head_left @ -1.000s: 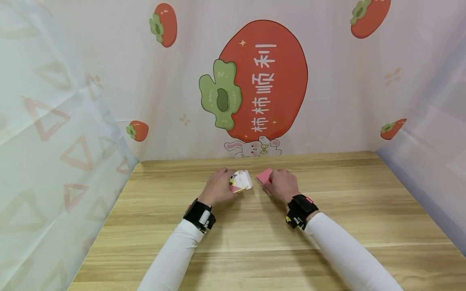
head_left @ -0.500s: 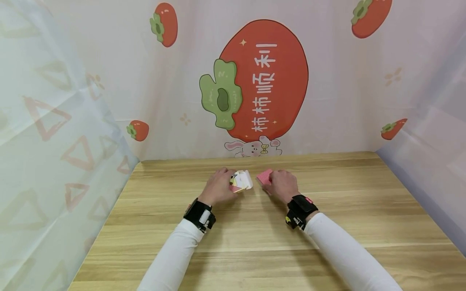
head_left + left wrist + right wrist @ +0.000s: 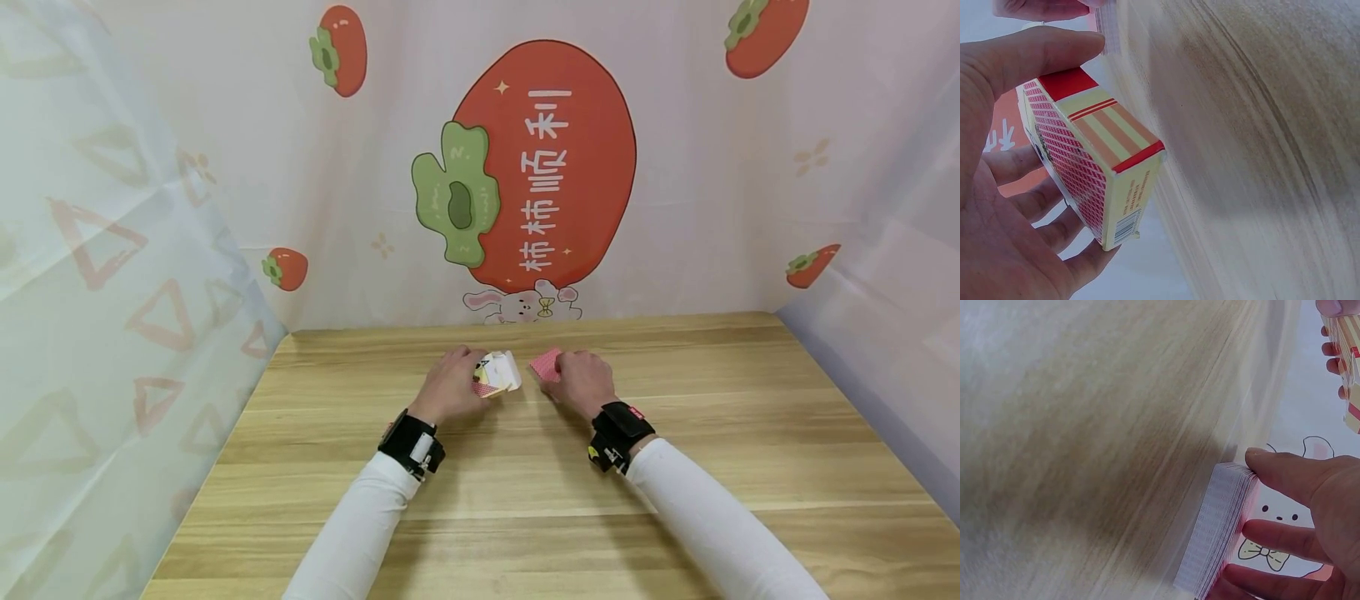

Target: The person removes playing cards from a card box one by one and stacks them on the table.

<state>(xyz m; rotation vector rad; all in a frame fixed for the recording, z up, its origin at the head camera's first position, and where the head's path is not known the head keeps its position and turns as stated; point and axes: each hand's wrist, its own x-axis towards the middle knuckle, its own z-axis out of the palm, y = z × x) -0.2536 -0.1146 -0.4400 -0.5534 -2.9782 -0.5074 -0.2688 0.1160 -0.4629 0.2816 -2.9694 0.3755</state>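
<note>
My left hand [image 3: 452, 386] grips a playing card box [image 3: 1099, 145], thumb along one narrow side and fingers round the opposite one. The box is cream with red lattice print, orange stripes and a barcode on its end. In the head view the white flap of the box [image 3: 512, 372] stands out on the right, towards the other hand. My right hand [image 3: 585, 379] holds a deck of playing cards [image 3: 1217, 531] between thumb and fingers. Its pink-red patterned back shows in the head view, its white stacked edges in the right wrist view. A small gap separates deck and box.
Both hands work near the back of a wooden table [image 3: 517, 517]. Behind it hangs a white cloth [image 3: 697, 208] printed with red persimmons and a rabbit, and more cloth closes off both sides. Each wrist wears a black strap with a camera [image 3: 411, 444].
</note>
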